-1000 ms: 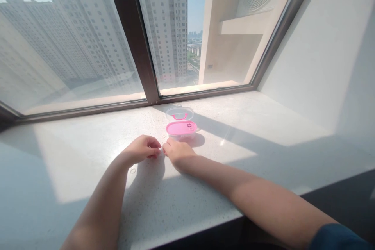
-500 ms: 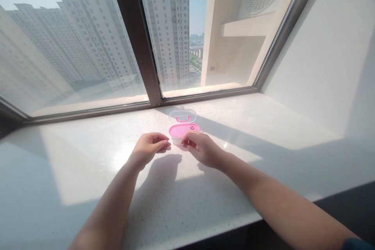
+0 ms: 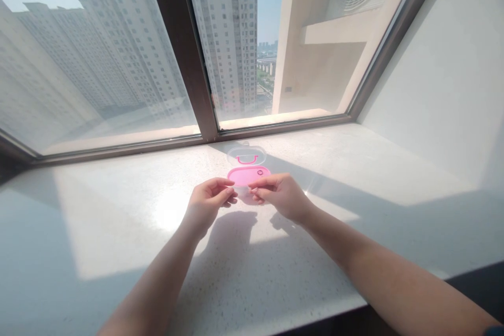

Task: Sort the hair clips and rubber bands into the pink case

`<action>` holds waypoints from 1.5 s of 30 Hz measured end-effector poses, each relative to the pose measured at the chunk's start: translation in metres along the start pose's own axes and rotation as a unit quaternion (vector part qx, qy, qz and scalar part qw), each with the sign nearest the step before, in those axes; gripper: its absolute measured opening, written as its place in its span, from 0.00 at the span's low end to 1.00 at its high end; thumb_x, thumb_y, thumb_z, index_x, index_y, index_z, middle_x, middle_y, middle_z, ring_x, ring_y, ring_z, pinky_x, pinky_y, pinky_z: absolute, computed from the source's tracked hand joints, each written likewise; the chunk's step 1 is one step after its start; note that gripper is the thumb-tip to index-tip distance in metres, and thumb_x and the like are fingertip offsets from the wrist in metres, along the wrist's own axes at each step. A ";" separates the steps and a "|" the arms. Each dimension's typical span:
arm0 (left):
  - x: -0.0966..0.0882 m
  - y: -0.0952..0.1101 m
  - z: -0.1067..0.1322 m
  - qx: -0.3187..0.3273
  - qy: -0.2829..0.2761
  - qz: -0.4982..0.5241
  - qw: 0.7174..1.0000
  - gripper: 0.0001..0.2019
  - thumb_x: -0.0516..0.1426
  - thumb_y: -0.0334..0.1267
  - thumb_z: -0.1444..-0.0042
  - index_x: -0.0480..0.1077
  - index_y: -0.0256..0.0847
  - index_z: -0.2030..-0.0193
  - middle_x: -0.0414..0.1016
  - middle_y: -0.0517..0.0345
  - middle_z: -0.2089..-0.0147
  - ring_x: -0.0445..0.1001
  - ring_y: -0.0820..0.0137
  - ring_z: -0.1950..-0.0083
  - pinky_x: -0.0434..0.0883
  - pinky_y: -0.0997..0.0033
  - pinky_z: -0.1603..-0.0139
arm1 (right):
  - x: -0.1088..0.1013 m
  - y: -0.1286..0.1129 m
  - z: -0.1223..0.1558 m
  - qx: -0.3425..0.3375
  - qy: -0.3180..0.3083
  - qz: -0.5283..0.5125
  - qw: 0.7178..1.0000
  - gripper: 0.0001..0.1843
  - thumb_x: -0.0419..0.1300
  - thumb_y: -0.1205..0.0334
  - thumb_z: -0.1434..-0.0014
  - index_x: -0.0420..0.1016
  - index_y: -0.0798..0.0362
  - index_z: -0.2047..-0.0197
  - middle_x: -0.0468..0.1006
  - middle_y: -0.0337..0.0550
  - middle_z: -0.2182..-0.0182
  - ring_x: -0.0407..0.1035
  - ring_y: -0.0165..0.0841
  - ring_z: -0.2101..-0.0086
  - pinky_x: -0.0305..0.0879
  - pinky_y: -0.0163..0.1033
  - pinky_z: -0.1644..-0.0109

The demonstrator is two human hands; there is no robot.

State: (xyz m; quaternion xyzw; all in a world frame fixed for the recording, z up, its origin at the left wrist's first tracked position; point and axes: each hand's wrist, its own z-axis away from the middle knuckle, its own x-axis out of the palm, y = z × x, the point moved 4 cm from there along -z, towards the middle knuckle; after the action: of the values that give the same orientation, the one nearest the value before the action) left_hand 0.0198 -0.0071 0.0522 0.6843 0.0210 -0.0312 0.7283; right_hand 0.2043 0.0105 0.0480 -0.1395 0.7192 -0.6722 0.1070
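Note:
A small oval box [image 3: 241, 176] with a pink top face and pale sides stands on the sill, with its clear lid [image 3: 246, 155] tilted back behind it. The lid carries a curved pink handle [image 3: 247, 161]. On the pink face is a small dark ring shape [image 3: 260, 172]; whether it is loose or printed I cannot tell. My left hand [image 3: 208, 202] is at the box's front left, thumb and fingers drawn together. Facing it, my right hand [image 3: 281, 194] pinches at the front right. Anything between the fingertips is too small to make out. Both hands partly cover the box's front.
The pale speckled sill [image 3: 129, 210] extends to both sides, with bright sun patches and shadows. Behind the box rises a window with a dark frame [image 3: 208, 126]. A white wall [image 3: 433, 89] bounds the right, and the sill's front edge drops off near me.
My left hand has moved right, in front of the box's left part. My right hand has shifted slightly right. The fingertips of both hands are now closer together. The view has shifted slightly.

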 end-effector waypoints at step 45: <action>0.009 0.005 0.009 0.065 -0.062 -0.030 0.995 0.09 0.60 0.40 0.44 0.72 0.35 0.69 0.77 0.55 0.72 0.70 0.74 0.75 0.66 0.75 0.74 | 0.009 -0.006 0.005 0.006 -0.049 0.003 0.999 0.15 0.64 0.53 0.46 0.74 0.58 0.71 0.75 0.40 0.77 0.65 0.24 0.80 0.59 0.29 0.80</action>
State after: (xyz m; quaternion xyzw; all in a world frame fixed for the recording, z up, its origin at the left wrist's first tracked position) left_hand 0.0293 -0.0155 0.0573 0.7259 -0.0057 -0.0972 0.6809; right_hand 0.1978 0.0025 0.0541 -0.1694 0.7094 -0.6686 0.1450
